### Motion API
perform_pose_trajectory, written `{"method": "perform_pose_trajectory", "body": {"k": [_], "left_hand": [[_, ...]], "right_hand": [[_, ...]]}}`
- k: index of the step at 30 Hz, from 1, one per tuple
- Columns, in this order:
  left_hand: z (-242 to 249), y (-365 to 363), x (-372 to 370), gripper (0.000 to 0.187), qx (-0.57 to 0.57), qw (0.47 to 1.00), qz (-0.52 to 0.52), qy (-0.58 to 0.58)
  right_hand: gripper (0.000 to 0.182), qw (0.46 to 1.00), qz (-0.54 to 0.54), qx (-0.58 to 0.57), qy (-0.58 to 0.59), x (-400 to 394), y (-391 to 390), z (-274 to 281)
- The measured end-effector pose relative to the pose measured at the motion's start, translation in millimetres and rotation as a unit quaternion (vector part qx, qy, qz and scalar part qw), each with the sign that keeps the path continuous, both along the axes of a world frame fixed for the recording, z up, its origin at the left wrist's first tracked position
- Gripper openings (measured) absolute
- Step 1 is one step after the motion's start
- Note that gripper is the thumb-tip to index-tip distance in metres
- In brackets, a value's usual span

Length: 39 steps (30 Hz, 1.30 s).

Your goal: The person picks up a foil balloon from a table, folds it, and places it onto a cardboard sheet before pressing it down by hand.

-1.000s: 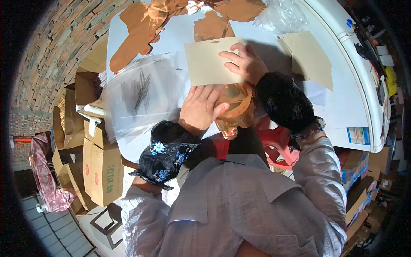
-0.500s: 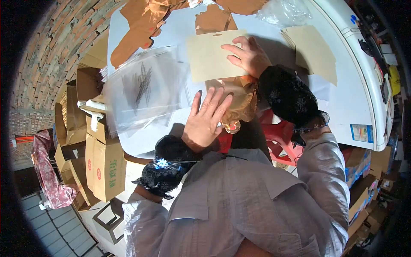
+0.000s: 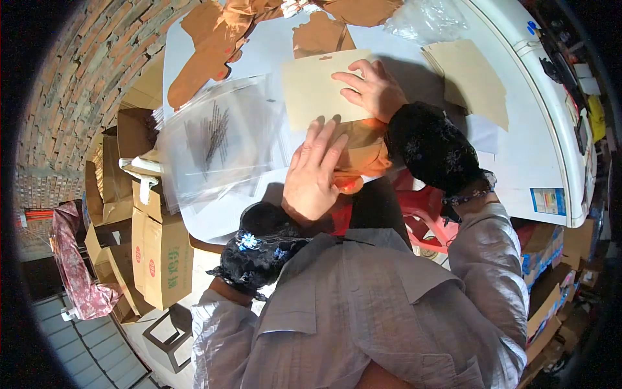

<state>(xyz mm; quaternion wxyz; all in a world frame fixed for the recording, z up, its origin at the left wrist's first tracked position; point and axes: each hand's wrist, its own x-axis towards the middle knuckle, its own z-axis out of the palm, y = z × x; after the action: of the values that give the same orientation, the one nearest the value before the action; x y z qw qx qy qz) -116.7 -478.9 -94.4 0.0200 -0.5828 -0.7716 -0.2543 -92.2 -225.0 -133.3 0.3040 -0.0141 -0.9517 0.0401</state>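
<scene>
A cream card (image 3: 311, 91) with a hanging slot lies flat near the table's edge. Over its right side rests my right hand (image 3: 374, 92), fingers apart and pressing lightly on the card. My left hand (image 3: 314, 170) lies spread on thin brown stocking-like fabric (image 3: 366, 152) just below the card, its fingertips reaching the card's lower edge. Part of the fabric is hidden under the card and my left hand. Another piece of brown fabric (image 3: 317, 37) shows beyond the card's top edge.
Clear plastic sleeves (image 3: 220, 136) are stacked at the left of the white table (image 3: 265, 48). Brown leg-shaped pieces (image 3: 201, 61) lie at the far left, more cream cards (image 3: 476, 81) at the right. A crumpled clear bag (image 3: 427, 19) sits at the back; cardboard boxes (image 3: 162, 253) stand left, a red stool (image 3: 424, 211) below.
My left hand has shifted slightly up and right, its fingertips now at the card's lower edge. The brown fabric's near end has drawn in toward the card. My right hand stays nearly in place.
</scene>
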Motion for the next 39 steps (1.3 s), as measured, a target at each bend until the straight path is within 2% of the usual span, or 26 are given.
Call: {"method": "perform_pose_trajectory", "body": {"k": [3, 4, 7, 10, 13, 16, 19, 22, 25, 28, 31, 32, 35, 38, 39], "left_hand": [[0.4, -0.8, -5.1, 0.067, -0.014, 0.999, 0.008, 0.037], [5.7, -0.6, -4.9, 0.053, 0.002, 1.0, 0.009, 0.029], [3.8, -1.3, -11.5, 0.04, 0.014, 0.999, -0.004, 0.028], [16.3, 4.1, -10.6, 0.03, 0.019, 1.0, 0.013, -0.019], [19.9, 7.2, -11.5, 0.032, 0.037, 0.997, 0.024, -0.068], [7.6, 9.9, -16.9, 0.036, 0.067, 0.982, 0.013, -0.173], [10.2, 9.8, -22.4, 0.046, 0.077, 0.986, -0.009, -0.15], [12.0, 12.7, -24.3, 0.059, 0.11, 0.978, -0.025, -0.174], [6.0, 15.8, -27.0, 0.065, 0.142, 0.971, -0.03, -0.189], [2.4, 17.3, -34.3, 0.059, 0.112, 0.989, 0.031, -0.089], [-4.4, 19.9, -41.8, 0.047, 0.076, 0.996, 0.039, -0.012], [-4.1, 22.0, -43.8, 0.049, 0.103, 0.994, 0.03, 0.03], [-11.4, 23.3, -56.2, 0.038, 0.089, 0.996, -0.009, 0.009], [-22.7, 28.0, -68.5, 0.016, 0.103, 0.994, -0.021, -0.039], [-26.4, 29.1, -71.0, 0.016, 0.106, 0.992, -0.008, -0.063]], "right_hand": [[0.035, 1.0, 0.003, -0.01, 0.007, -0.4, -0.2, -0.6], [0.034, 1.0, 0.001, -0.015, 0.005, -0.2, -0.6, -0.3], [0.034, 1.0, -0.002, -0.017, 0.01, -0.1, -1.1, -0.3], [0.034, 1.0, 0.006, 0.001, 0.024, -1.5, 0.4, -0.4], [0.034, 1.0, 0.007, -0.012, 0.024, -0.7, 0.0, 0.2], [0.034, 0.999, 0.013, -0.034, 0.027, -0.3, -1.2, 1.3], [0.035, 0.999, 0.009, -0.018, 0.031, -0.7, -0.3, 0.8], [0.035, 0.999, 0.005, -0.006, 0.032, -0.8, 0.4, 0.2], [0.035, 0.999, 0.006, -0.002, 0.04, -1.3, 0.7, -0.6], [0.035, 0.999, 0.004, 0.0, 0.038, -1.6, 0.8, -0.6], [0.035, 0.999, 0.001, -0.002, 0.035, -0.5, -0.2, 1.5], [0.035, 0.999, 0.0, -0.001, 0.039, -1.0, -0.3, 0.3], [0.031, 0.999, 0.006, -0.002, 0.044, -2.6, 1.4, -1.2], [0.026, 0.998, 0.037, 0.015, 0.04, -0.5, 2.3, 2.0], [0.024, 0.998, 0.051, 0.026, 0.037, 0.3, 3.4, 4.4]]}}
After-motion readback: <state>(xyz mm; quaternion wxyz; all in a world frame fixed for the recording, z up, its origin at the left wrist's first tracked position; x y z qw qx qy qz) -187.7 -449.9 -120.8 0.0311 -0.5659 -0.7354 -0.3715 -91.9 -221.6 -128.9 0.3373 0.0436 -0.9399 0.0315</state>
